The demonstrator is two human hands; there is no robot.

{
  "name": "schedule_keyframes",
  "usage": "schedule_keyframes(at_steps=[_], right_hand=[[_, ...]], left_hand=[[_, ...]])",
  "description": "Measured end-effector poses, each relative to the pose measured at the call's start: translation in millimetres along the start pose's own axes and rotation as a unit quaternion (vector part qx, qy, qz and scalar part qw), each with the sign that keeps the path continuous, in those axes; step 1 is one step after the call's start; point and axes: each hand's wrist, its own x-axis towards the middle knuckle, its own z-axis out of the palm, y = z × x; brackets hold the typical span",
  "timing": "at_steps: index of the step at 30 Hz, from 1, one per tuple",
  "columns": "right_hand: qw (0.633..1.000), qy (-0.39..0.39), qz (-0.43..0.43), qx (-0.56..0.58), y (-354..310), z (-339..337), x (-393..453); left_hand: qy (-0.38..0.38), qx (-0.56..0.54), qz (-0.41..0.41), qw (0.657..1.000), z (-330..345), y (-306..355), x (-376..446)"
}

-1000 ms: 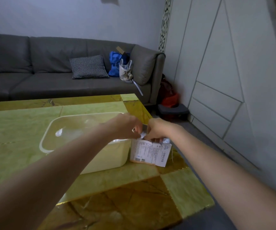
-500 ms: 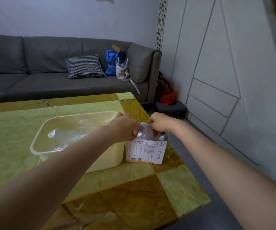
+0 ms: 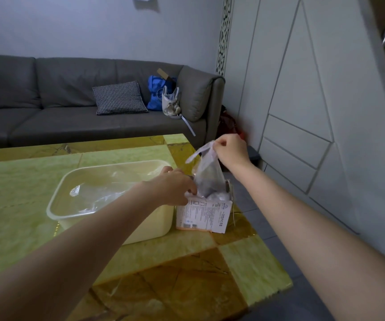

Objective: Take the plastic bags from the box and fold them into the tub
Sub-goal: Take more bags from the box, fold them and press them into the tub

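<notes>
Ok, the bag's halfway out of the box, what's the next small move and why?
Probably keep lifting the right hand until the bag clears the box: its lower end is still inside, and the left hand steadies the box top.
</notes>
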Motion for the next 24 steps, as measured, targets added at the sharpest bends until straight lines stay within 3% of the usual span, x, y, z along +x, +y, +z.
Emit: schedule_keyframes(at_steps=[3, 4, 6, 7, 9, 11, 13, 17, 20, 24], right_hand=[[0.993, -0.021, 0.021, 0.111, -11, -8, 3], [0.985, -0.034, 0.039, 0.166, -15, -10, 3], [0.95, -0.064, 0.082, 0.294, -21, -10, 1], [0.93, -0.076, 0.094, 0.348, -24, -11, -2], [0.884, -0.101, 0.104, 0.445, -30, -13, -4], [0.833, -0.132, 0.109, 0.526, -38, -16, -5], [0.82, -0.161, 0.106, 0.538, -45, -18, -5], [0.835, -0.203, 0.142, 0.491, -48, -15, -8], [0.837, -0.228, 0.167, 0.468, -42, -14, -12], [0.873, -0.311, 0.109, 0.361, -44, -11, -23]], left_hand=[[0.163, -0.123, -0.051, 0.978, -9, -8, 0], [0.231, -0.214, -0.088, 0.945, -15, -11, 0], [0.298, -0.411, -0.177, 0.843, -30, -15, -3], [0.301, -0.481, -0.209, 0.796, -36, -17, -4], [0.277, -0.546, -0.225, 0.758, -45, -21, -6], [0.227, -0.579, -0.192, 0.759, -51, -24, -11], [0.169, -0.607, -0.15, 0.762, -54, -24, -18], [0.166, -0.572, -0.139, 0.791, -54, -18, -25], [0.209, -0.57, -0.203, 0.769, -51, -17, -28], [0.235, -0.582, -0.252, 0.737, -47, -20, -29]])
